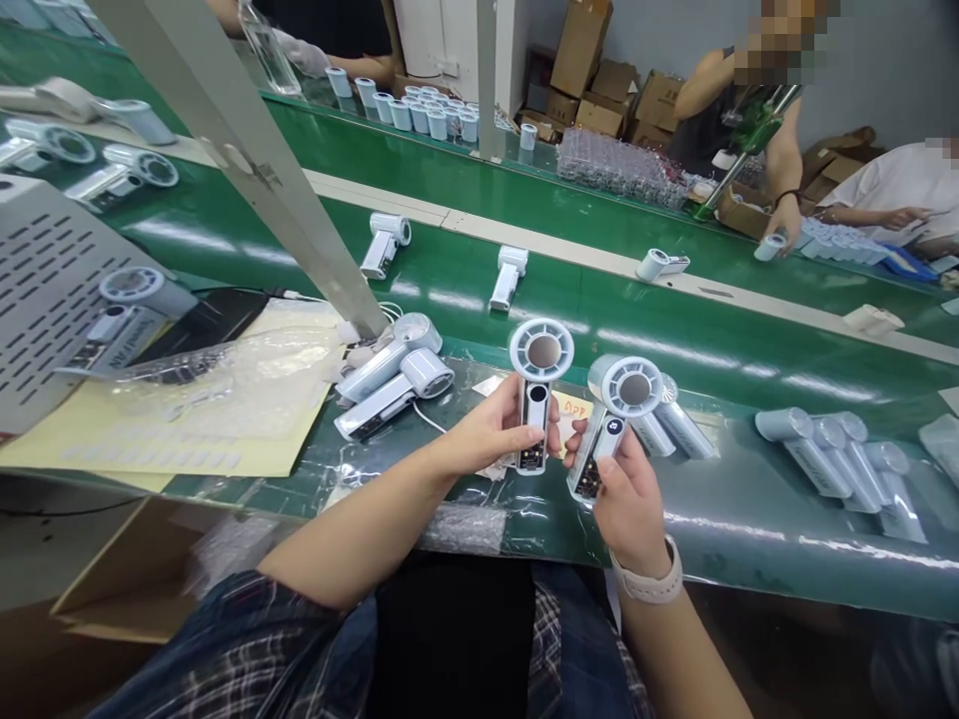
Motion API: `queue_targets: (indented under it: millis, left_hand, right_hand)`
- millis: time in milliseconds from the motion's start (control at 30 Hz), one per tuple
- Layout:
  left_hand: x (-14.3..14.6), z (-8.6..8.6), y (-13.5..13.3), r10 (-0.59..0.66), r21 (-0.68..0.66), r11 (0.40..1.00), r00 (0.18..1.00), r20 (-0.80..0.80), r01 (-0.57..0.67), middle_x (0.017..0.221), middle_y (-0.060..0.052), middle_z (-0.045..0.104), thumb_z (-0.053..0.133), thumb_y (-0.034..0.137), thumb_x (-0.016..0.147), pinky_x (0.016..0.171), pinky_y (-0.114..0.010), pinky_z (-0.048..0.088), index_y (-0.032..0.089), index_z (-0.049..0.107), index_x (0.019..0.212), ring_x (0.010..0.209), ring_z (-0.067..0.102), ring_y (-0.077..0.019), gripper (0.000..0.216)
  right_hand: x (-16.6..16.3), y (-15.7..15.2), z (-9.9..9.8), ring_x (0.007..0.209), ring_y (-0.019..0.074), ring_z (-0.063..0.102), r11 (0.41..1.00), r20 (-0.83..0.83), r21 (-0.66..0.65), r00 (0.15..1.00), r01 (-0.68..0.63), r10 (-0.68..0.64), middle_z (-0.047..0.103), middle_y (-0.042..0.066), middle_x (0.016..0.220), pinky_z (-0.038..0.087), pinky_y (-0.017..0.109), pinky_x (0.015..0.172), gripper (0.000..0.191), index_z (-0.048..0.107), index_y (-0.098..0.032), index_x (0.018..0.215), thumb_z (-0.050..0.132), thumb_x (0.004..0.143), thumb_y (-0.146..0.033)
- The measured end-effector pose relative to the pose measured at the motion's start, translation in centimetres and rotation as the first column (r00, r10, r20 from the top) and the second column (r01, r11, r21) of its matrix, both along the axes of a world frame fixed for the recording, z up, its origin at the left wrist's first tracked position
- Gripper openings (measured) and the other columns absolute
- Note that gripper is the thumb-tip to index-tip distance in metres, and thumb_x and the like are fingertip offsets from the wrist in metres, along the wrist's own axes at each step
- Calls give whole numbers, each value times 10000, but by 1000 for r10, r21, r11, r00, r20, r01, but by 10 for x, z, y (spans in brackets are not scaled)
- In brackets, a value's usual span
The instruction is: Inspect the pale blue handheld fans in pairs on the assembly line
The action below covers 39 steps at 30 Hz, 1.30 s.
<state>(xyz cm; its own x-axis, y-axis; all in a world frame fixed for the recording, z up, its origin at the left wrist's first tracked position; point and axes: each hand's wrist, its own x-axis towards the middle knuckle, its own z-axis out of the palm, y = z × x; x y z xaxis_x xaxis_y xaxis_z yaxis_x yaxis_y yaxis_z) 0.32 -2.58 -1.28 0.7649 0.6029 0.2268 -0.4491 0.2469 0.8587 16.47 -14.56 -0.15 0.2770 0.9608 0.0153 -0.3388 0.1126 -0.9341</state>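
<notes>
My left hand (490,427) grips the handle of a white handheld fan (537,371), held upright with its round head facing me. My right hand (627,491) holds a second white fan (618,409), tilted left, with a lit number on its handle display. A pale watch sits on my right wrist. Both hands hover over the near edge of the green workbench (741,509). Two more fans (394,377) lie just left of my left hand, and a few lie behind the right one.
Several fans (839,454) lie at the right. More fans ride the green conveyor (450,270). Yellow paper with plastic film (225,389) lies at left, beside a grey perforated box (45,290). A metal post (247,150) slants overhead. Other people work across the belt.
</notes>
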Motion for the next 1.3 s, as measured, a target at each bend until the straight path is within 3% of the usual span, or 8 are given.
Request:
queue_targets:
  millis: [300,533,733,867,1033,1300]
  left_hand:
    - [3,-4,-1,24,38,999,999,-46,-23,948,-33,606,754,397,854,711,-317,518,197,486,1130,782,681,-180,433]
    - [7,-6,1,59,2,998,995,-77,-59,857,-2,607,765,448,820,649,-296,505,191,466,1064,694,638,-153,464]
    - [7,-4,5,240,-88,964,965,-104,-249,794,43,590,726,418,809,560,-286,511,217,446,1066,580,604,-129,431]
    - [3,0,5,184,-21,982,981,-63,-185,801,33,601,720,424,818,630,-319,544,210,453,1034,622,631,-140,405]
    - [4,0,4,167,77,985,973,-156,-157,757,13,622,709,446,851,633,-287,499,186,453,1018,645,623,-146,401]
    - [8,-1,2,133,1,991,981,-140,-135,899,-26,635,763,446,807,690,-316,504,188,523,1092,706,645,-163,453]
  right_hand:
    - [-2,-1,0,867,225,671,998,-67,-67,998,-7,2,721,65,1095,580,387,791,368,681,-250,1209,750,865,-363]
    - [-4,-1,-1,777,213,652,997,-56,-73,998,2,-7,712,72,1023,577,377,717,321,682,-234,1160,703,871,-372]
    - [-3,-2,-8,686,167,602,997,0,-78,1000,10,-10,693,63,984,549,330,619,245,648,-227,1142,612,927,-339]
    - [-1,0,-10,702,170,611,997,-1,-74,1000,6,-6,701,65,979,547,322,616,242,659,-222,1128,619,917,-335]
    - [-1,4,-10,694,157,609,996,-26,-77,999,36,-38,702,48,954,545,302,616,246,665,-224,1124,641,900,-326]
    - [-3,5,-10,732,181,621,993,-76,-116,997,20,-29,702,53,950,548,303,601,279,670,-218,1128,671,878,-341]
